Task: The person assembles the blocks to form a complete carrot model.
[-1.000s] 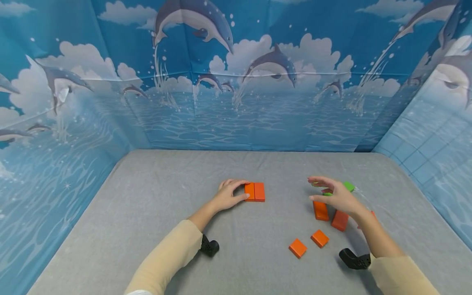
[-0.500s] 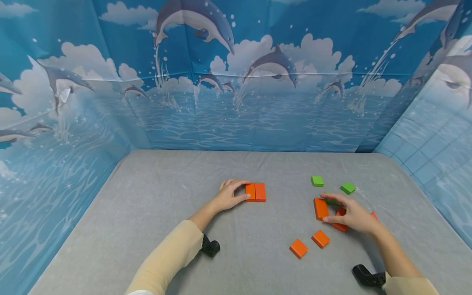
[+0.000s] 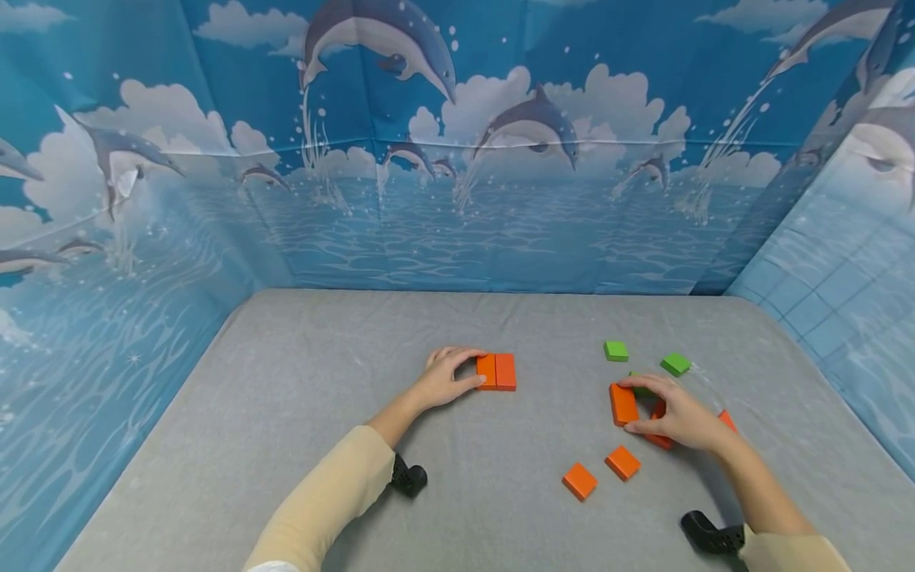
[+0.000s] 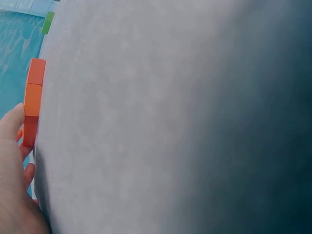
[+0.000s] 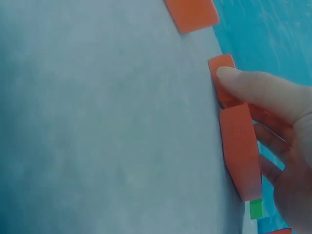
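Note:
Two orange rectangular blocks lie side by side near the middle of the grey table. My left hand (image 3: 443, 380) pinches the left orange block (image 3: 488, 369) from its front and back ends, thumb in front. The right one of the pair, a redder orange block (image 3: 505, 372), touches it. Over at the right, my right hand (image 3: 675, 415) grips another orange block (image 3: 623, 403) between thumb and index finger; its thumb presses the near end in the right wrist view. A red-orange block (image 3: 658, 437) and a green block (image 3: 645, 392) are partly hidden under this hand.
Two small orange blocks (image 3: 580, 481) lie in front of the right hand. Behind it are two green blocks (image 3: 615, 350). A red-orange piece (image 3: 727, 419) shows beyond the right wrist. Dolphin-printed cloth (image 3: 486, 222) walls the table's back and sides.
My right hand has moved away from the green blocks, toward me and slightly right, and taken hold of an orange block. The left hand has stayed on its block.

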Tool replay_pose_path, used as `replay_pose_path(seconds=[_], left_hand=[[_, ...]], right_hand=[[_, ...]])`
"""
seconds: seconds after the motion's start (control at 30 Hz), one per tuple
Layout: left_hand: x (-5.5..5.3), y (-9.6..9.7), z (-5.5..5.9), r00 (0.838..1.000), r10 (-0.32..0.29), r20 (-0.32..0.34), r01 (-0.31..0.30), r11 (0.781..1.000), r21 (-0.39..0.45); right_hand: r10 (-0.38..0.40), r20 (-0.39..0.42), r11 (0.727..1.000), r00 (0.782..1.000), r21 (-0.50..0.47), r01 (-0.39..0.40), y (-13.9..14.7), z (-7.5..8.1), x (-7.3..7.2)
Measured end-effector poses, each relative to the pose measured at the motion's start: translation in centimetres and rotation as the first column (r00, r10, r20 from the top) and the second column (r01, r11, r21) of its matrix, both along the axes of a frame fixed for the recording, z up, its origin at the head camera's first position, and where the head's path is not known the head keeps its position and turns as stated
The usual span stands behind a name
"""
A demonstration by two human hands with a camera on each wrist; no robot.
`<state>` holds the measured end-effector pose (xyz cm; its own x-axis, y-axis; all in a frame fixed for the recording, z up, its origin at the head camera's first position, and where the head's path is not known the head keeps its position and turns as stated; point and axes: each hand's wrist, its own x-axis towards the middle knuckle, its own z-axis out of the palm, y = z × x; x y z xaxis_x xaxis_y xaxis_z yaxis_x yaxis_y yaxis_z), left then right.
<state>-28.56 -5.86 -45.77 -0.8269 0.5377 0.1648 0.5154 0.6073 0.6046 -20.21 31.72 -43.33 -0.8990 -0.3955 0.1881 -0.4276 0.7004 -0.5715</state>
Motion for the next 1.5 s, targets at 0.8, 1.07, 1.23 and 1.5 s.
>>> replay_pose_path(seconds=[0.8,1.07,1.23,1.5], left_hand=[[0.0,-0.1,0.1,1.000,0.003,0.001,-0.003,1.000,-0.005],[-0.1,-0.1,0.1,1.000,0.001,-0.001,-0.001,1.000,-0.010],[-0.3,-0.1,0.0,1.000,0.008,0.008,-0.007,1.000,-0.023],[-0.3,-0.1,-0.1,1.000,-0.001,0.004,0.001,1.000,-0.009]], right_hand=[[0.121,0.122,0.988,0.985,-0.115,-0.107,-9.5,2.6,-6.6],[0.160,0.141,0.983,0.977,-0.113,-0.145,-11.3,1.5,-7.3],[0.147,0.161,0.984,0.976,-0.122,-0.128,-12.0,0.9,-7.3],[0.144,0.163,0.984,0.976,-0.124,-0.125,-12.4,0.4,-7.3]])
